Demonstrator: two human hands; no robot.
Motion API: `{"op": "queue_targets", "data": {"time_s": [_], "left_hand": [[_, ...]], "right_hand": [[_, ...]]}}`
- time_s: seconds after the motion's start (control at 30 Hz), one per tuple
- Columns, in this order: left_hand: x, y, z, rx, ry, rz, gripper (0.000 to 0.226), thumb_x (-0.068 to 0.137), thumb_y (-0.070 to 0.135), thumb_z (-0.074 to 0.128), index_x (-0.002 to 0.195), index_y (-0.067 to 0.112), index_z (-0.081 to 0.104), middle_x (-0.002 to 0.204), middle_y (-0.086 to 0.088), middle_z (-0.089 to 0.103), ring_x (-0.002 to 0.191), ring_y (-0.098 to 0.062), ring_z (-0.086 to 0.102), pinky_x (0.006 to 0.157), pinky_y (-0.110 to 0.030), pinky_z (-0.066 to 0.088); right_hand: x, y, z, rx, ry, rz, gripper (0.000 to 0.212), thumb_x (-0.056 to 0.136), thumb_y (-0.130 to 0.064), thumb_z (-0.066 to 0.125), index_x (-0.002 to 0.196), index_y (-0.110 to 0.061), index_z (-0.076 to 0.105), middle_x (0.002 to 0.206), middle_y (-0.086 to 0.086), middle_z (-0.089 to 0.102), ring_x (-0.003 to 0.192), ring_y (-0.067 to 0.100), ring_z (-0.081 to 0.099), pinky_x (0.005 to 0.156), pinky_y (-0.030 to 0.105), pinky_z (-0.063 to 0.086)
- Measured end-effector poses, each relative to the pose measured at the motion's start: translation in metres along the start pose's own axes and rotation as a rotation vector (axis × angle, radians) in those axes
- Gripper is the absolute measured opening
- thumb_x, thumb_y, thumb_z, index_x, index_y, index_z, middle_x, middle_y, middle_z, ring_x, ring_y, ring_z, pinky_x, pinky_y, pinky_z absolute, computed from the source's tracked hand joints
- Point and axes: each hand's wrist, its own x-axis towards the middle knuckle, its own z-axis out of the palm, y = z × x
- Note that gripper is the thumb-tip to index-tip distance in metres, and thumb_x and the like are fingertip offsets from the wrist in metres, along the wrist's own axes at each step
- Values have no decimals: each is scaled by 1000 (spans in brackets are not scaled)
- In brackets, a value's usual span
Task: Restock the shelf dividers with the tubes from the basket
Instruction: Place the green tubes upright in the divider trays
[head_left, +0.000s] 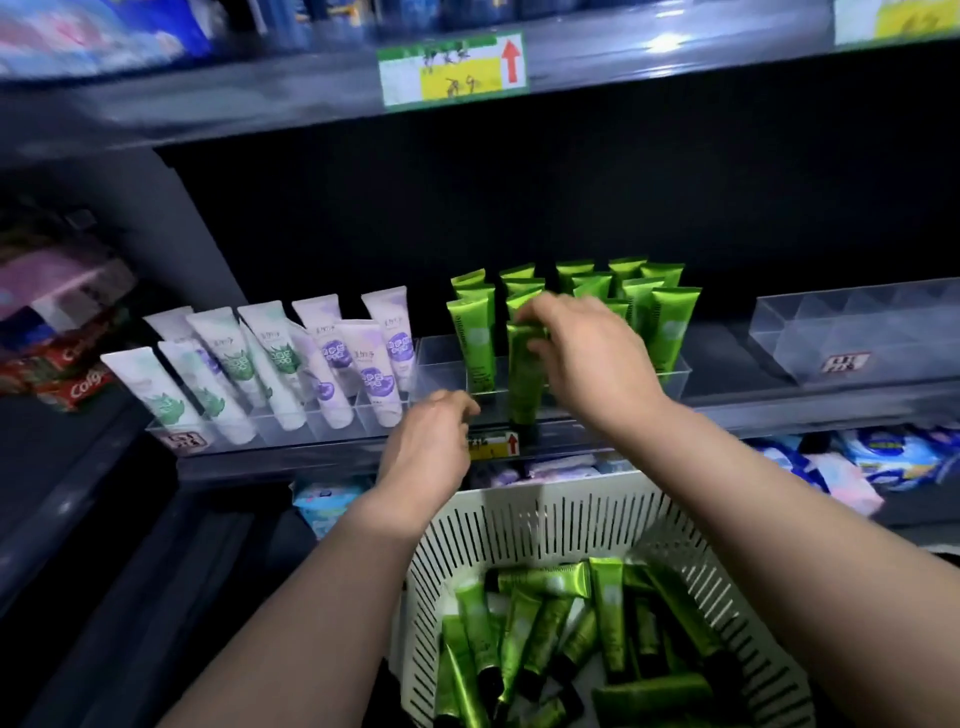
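While your right hand (582, 358) reaches over the front edge of the shelf (753, 410), its grip is closed on one green tube (524, 384): fingers and thumb pinch the crimped top end, and the tube stands upright, cap down. It sits at the front of the clear divider tray (447, 364), just beside the front-row tube to its left. I cannot tell whether its cap already rests on the tray floor.

Behind it, the stocked green tubes (665, 322) stand cap down in rows that run toward the back of the shelf.

Your left hand (431, 441) hangs at the shelf's front edge, below and left of the held tube. Its fingers are loosely curled and its grip holds nothing. Whether the fingertips touch the tray wall is unclear.

Below both hands, the white slotted basket (519, 519) holds a loose heap of green tubes (608, 608) lying across one another.

On the left part of the same shelf, white tubes (280, 364) with green and purple prints lean in a second divider tray. Toward the right end lies another clear tray (831, 332). A yellow price label (493, 447) with a red arrow is fixed to the shelf's front edge, between your two wrists. Red toothpaste boxes (67, 384) lie at the far left.
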Motion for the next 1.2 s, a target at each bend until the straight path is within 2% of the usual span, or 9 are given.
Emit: {"op": "queue_targets", "data": {"time_s": [0.2,0.47,0.57,0.67,0.77,0.9,1.0,1.07,1.2], "left_hand": [[3,-10,-7,21,-24,-21,30,97,10,49,123,20,60,124,-3,57,113,-22,55,91,-31,43],[5,-12,-13,20,-27,12,27,97,12,50,120,21,60,119,-2,57,108,-23,55,84,-33,43],[6,-13,-14,30,-28,-1,26,96,10,51,118,21,61,119,-3,57,109,-23,55,84,-33,43],[8,-11,-12,41,-37,-5,28,95,8,53,118,21,61,120,-2,57,108,-22,55,84,-33,44],[9,-9,-6,57,-54,7,30,94,8,54,119,22,61,120,-1,57,110,-22,55,82,-31,42],[9,-4,9,85,-108,41,33,92,5,55,120,23,61,121,-5,59,112,-26,56,87,-34,44],[4,2,28,157,-187,94,31,91,7,55,116,24,62,119,-8,62,111,-30,58,84,-35,46],[0,4,45,212,-291,125,29,90,8,54,113,24,62,115,-9,63,107,-32,60,79,-34,46],[-8,-1,75,363,-537,201,29,87,5,52,111,19,63,116,-7,63,101,-32,61,77,-34,50]], "right_hand": [[44,-15,9,-72,114,-19,28,92,-15,52,119,-20,55,107,4,63,100,29,52,72,39,41],[53,-4,50,-155,-94,16,35,89,-9,53,122,-22,51,112,4,62,104,29,51,66,33,34],[47,1,55,-147,-111,32,38,88,-6,54,123,-21,51,114,5,60,109,29,52,68,34,37],[40,3,51,-156,-57,27,39,87,-6,54,124,-20,53,115,7,57,110,30,50,72,37,39],[27,5,44,-163,77,-19,41,83,-5,57,122,-17,56,117,9,56,107,33,51,76,42,42],[-14,17,44,-130,180,-57,35,79,-1,59,112,-13,61,107,12,58,95,35,55,67,42,46],[-64,34,59,-152,38,-54,28,79,-3,63,105,-14,63,97,12,57,85,35,55,62,39,43],[-101,49,74,-188,-133,-34,30,77,-4,65,104,-17,62,95,9,57,86,34,56,63,37,43],[-148,74,104,-236,-572,111,42,84,-7,52,122,-25,52,117,3,53,113,27,50,88,37,41]]}}
